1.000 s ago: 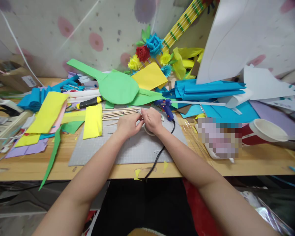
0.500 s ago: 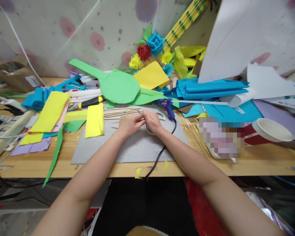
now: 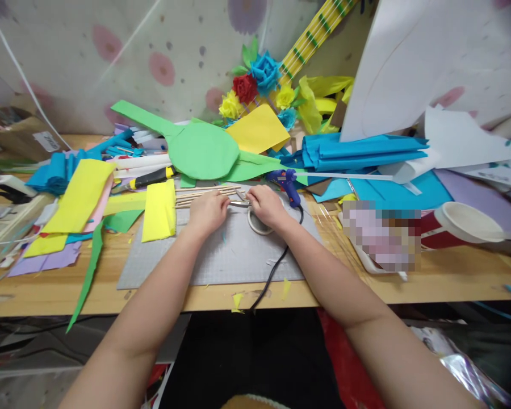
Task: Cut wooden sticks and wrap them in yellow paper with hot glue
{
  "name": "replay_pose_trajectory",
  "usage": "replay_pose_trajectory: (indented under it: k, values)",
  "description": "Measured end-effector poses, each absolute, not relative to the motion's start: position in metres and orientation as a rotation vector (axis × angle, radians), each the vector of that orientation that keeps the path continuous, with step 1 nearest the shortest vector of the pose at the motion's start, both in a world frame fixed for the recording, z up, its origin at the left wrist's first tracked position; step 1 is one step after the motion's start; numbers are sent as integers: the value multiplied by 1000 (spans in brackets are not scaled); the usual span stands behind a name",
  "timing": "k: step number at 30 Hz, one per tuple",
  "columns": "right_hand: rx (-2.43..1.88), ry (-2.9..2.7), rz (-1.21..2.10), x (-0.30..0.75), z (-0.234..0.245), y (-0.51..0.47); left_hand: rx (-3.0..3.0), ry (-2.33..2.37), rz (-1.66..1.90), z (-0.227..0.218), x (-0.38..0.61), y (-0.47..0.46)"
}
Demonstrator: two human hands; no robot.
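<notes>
Blue glue gun (image 3: 286, 184) (paper flowers (image 3: 255, 85) behind)

Left hand (image 3: 208, 210) and right hand (image 3: 266, 205) side by side, palms down, loosely curled, arms outstretched.

A small grey metal tool (image 3: 239, 203), too blurred to name, lies at the far edge of the grey cutting mat (image 3: 221, 255), its right end pinched by the right hand (image 3: 266, 205). A pale tape roll (image 3: 259, 231) lies flat just beside it. Thin wooden sticks (image 3: 200, 195) lie bundled to the left.
</notes>
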State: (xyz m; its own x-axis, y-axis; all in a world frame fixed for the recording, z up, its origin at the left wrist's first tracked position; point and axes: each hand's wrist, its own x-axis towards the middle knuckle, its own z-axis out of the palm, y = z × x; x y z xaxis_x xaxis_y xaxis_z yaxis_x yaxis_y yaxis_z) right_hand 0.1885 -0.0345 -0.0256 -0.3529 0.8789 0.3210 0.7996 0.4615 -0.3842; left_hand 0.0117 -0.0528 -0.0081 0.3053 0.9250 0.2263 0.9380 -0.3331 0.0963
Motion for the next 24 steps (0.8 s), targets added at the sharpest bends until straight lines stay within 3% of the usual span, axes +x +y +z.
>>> replay_pose_trajectory:
  k: [8,18,24]
  values:
    - [-1615,-1973,124,198,-31,-23,-2580,-1850,-537,-4,17,-58]
    - [-1796,-2311,92,208,-9,-56,-2433,-1959,-484,-9,11,-52]
    - [-1823,-2430,81,210,-8,-58,-2364,-2131,-746,-4,9,-52]
